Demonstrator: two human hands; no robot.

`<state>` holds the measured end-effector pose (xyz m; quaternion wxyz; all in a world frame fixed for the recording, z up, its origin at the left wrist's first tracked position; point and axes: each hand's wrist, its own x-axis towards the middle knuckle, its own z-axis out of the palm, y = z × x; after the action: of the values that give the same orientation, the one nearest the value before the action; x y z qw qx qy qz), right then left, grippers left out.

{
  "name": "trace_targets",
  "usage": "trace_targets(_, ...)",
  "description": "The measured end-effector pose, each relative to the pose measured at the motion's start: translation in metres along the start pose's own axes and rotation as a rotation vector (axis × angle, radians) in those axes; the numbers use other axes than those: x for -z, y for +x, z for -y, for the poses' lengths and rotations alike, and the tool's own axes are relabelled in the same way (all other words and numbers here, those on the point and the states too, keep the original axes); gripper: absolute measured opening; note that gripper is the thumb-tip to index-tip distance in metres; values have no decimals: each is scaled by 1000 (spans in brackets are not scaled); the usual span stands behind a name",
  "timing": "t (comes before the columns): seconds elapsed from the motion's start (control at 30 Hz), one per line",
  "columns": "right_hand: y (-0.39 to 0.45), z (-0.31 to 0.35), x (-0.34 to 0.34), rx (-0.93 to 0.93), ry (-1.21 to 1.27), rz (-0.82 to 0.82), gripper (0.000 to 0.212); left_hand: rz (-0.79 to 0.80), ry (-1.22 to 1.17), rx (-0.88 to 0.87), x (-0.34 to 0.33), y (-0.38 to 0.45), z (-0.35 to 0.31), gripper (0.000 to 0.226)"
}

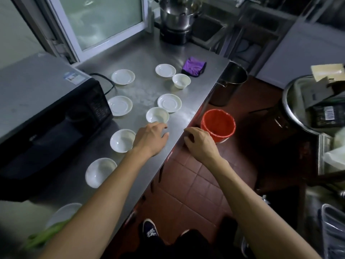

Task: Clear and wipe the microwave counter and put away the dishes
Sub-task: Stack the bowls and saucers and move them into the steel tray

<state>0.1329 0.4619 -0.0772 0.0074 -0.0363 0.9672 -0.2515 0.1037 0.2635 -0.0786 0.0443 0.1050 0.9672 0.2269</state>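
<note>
White dishes lie scattered over the steel counter (141, 58) beside the microwave (46, 109). The left hand (150, 140) rests there just short of a small bowl (157, 114), grip released. The right hand (198, 142) hovers at the counter's edge, fingers loosely curled, grasping nothing. A purple cloth (194, 66) lies farther from the microwave.

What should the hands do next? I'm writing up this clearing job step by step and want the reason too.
Probably the left hand should close on the small white bowl just beyond its fingers and lift it. Both hands look empty, the right hand sits at the counter edge, and white dishes lie scattered across the steel, so wiping with the purple cloth has to wait.
</note>
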Motion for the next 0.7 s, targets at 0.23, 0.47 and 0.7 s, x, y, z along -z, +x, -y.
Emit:
trace_targets(0.23,53,-48,11,-25,-1,9,36,16,17,-9,-18,73,-26,37)
trace_targets(0.47,131,-98,33,28,55,60,37,14,76,89,-37,140,-46,38)
trace_targets(0.7,200,-127,32,110,38,221,40,2,130,274,-62,178,-39,47)
